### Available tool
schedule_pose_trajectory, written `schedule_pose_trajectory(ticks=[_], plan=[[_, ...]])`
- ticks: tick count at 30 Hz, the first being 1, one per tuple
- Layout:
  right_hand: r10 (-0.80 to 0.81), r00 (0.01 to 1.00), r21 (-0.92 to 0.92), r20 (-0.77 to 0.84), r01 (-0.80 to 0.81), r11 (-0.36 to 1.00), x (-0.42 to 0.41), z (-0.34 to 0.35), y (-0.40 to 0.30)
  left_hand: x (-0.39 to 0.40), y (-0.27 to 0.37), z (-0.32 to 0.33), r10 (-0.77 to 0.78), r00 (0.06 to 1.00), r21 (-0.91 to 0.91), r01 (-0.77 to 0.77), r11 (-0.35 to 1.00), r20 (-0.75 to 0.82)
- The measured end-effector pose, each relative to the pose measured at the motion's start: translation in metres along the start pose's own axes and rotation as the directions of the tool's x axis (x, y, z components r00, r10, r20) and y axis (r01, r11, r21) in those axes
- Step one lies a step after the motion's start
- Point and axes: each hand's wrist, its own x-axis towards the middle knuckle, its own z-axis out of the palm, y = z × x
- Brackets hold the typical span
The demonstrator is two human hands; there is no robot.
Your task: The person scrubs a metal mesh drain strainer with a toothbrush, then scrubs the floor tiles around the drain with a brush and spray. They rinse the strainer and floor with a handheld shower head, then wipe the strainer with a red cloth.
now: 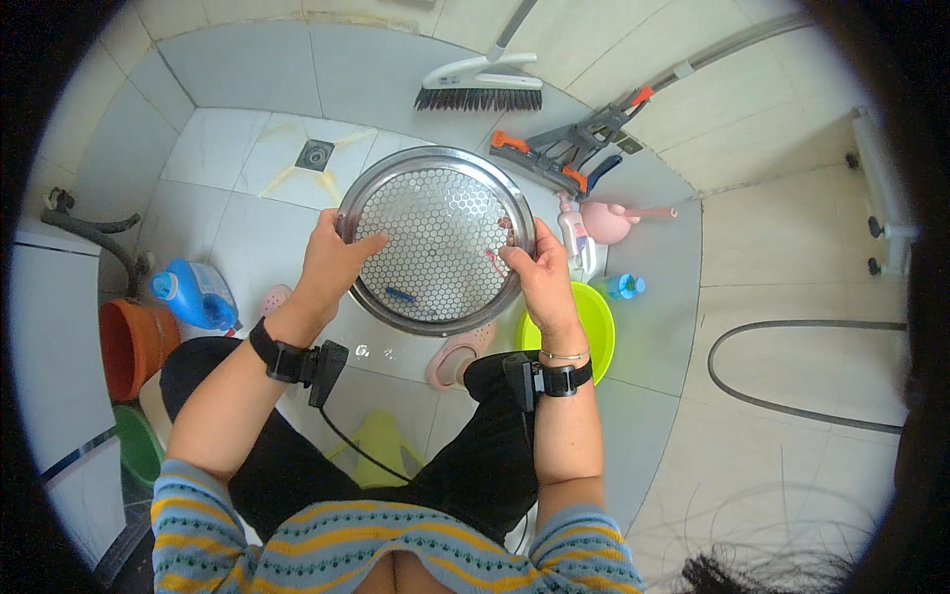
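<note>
Between my hands, above the tiled floor, is a round metal tray or basin (434,245) with a hexagon mesh pattern and a shiny rim. My left hand (334,260) grips its left edge, thumb over the rim onto the mesh. On the right edge, my right hand (542,271) holds the rim in the same way. A small blue object (400,295) shows at the lower left of the mesh, and a thin red piece (493,261) lies near my right thumb. Whether these two are in the vessel or part of its surface I cannot tell.
Behind stand a broom (479,93) and a squeeze mop (564,152); a floor drain (315,155) is left of them. At right are a pink pump bottle (572,226), a pink ladle (608,223) and a lime-green basin (605,334). At left are a blue jug (194,293) and orange bucket (122,349).
</note>
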Motion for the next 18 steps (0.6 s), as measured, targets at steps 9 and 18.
schedule_pose_trajectory(ticks=[9, 18], plan=[[0.022, 0.995, 0.074, -0.094, -0.016, 0.997, 0.0083, -0.0006, 0.0059, 0.0072, -0.0010, 0.0091, 0.059, 0.998, -0.040, -0.059, 0.997, -0.002], [0.045, 0.991, 0.096, -0.129, -0.033, 0.995, 0.0111, 0.0038, 0.0059, 0.0031, 0.0038, 0.0080, 0.082, 0.996, 0.034, -0.082, 0.996, -0.023]])
